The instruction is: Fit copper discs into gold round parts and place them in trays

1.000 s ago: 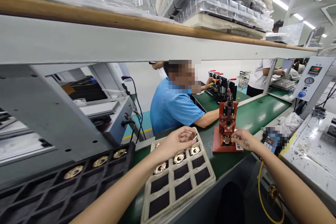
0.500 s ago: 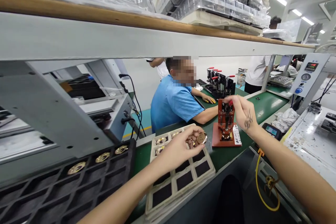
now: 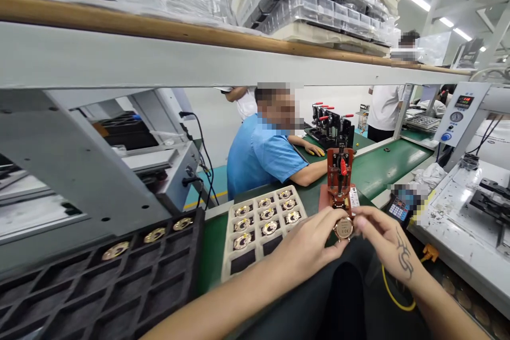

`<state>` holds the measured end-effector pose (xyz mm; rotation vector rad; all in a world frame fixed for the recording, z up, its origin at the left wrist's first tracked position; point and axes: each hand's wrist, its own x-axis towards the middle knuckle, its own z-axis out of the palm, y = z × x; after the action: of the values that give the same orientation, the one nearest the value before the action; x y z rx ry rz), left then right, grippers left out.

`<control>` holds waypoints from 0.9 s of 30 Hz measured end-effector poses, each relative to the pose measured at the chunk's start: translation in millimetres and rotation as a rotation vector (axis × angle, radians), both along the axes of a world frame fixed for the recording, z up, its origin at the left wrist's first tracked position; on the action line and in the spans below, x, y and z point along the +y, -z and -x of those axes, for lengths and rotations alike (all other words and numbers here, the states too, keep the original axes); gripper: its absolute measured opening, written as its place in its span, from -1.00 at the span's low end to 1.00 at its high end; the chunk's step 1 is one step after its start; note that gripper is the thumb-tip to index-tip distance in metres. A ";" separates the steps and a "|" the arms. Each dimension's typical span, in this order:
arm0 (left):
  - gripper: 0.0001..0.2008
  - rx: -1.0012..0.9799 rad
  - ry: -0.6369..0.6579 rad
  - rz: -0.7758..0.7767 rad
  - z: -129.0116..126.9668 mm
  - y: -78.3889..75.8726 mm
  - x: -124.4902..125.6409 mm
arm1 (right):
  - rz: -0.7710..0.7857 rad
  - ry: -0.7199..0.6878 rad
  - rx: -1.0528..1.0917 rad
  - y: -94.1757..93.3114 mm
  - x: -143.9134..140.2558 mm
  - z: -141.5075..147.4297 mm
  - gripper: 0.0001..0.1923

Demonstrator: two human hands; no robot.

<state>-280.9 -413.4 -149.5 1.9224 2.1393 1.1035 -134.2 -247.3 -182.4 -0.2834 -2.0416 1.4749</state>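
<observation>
Gold watch case (image 3: 343, 228) in hand, engraved back turned up

Nearest on my feed, at lower left, a black compartment tray (image 3: 171, 255) has three gold pieces (image 3: 154, 235) in its far cells; I find no lettering I can read there. I see the left hand (image 3: 311, 241) pinching the watch case between thumb and fingers, just in front of the red press. The case back carries several engraved lines; one ends in what looks to me like "CE", the others too small to read. The right hand (image 3: 378, 234) is curled at the opposite edge; whether its fingertips grip the case, I cannot tell.

To the left, a cream tray (image 3: 229, 234) shows nine more gold pieces (image 3: 266, 213). The red press (image 3: 338, 170) bears a white label (image 3: 354, 196), its writing unclear to me. A keypad device (image 3: 399, 207) at right is blurred. Beyond the press sits a co-worker in a blue shirt (image 3: 258, 149), near black presses (image 3: 330, 127) with red handles. On the control box (image 3: 458, 109), I make out red and green digits but cannot read them.
</observation>
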 end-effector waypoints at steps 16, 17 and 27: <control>-0.58 -1.088 0.175 0.132 -32.6 -10.9 19.6 | 0.334 -0.049 0.024 1.5 -5.6 -48.1 -0.59; -0.58 -1.108 0.176 0.131 -33.8 -11.7 19.6 | 0.340 -0.056 0.025 1.8 -5.3 -49.3 -0.59; -0.57 -1.201 0.181 0.161 -42.4 -15.6 20.6 | 0.405 -0.103 0.025 -4.0 -4.8 -60.7 -0.60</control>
<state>-238.5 -392.8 -133.9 0.8850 1.2724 1.4294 -73.4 -252.0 -178.4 -0.3220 -1.7457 1.9428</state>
